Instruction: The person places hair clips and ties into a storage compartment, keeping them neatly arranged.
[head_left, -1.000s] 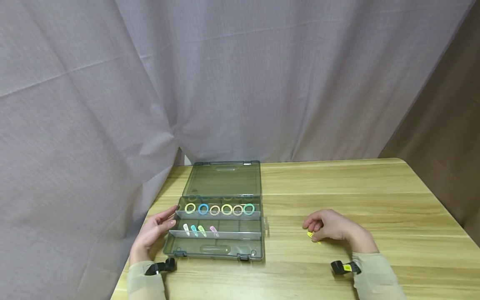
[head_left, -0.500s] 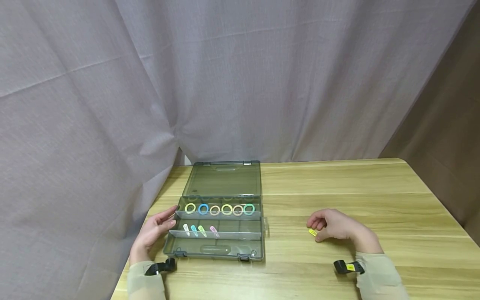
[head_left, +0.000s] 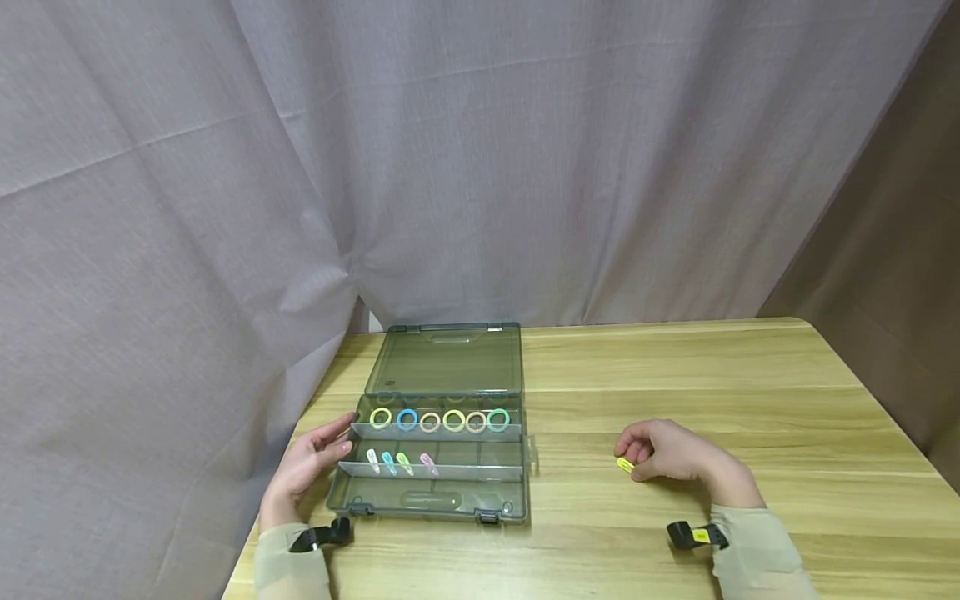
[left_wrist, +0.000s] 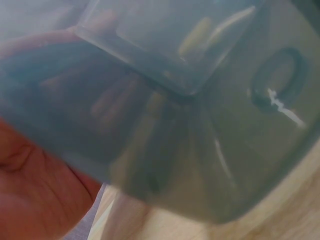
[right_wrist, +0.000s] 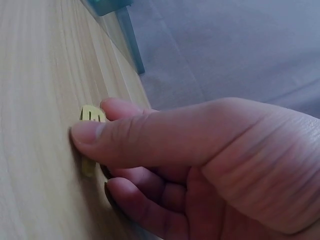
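Note:
A yellow snap hair clip (head_left: 625,464) is pinched between the thumb and fingers of my right hand (head_left: 675,454), close over the table to the right of the box. In the right wrist view the thumb lies across the clip (right_wrist: 91,113), covering its middle. On the left, my left hand (head_left: 300,471) rests against the side of a translucent grey plastic box (head_left: 431,497), with its fingers fairly straight. White, blue, green and pink hair clips (head_left: 404,463) stand in a row along the middle compartment. Behind them is a row of coloured rings (head_left: 453,419).
The box's lid (head_left: 450,362) is folded back flat toward the curtain (head_left: 480,167). Dividers split the box into long compartments, and a latch (head_left: 488,517) sits at its front edge. Wood-grain table (head_left: 577,533) stretches between the box and my right hand.
My right hand has shifted slightly to the right, and the yellow hair clip has turned in its fingers and shows more fully. My left hand and the box have stayed put.

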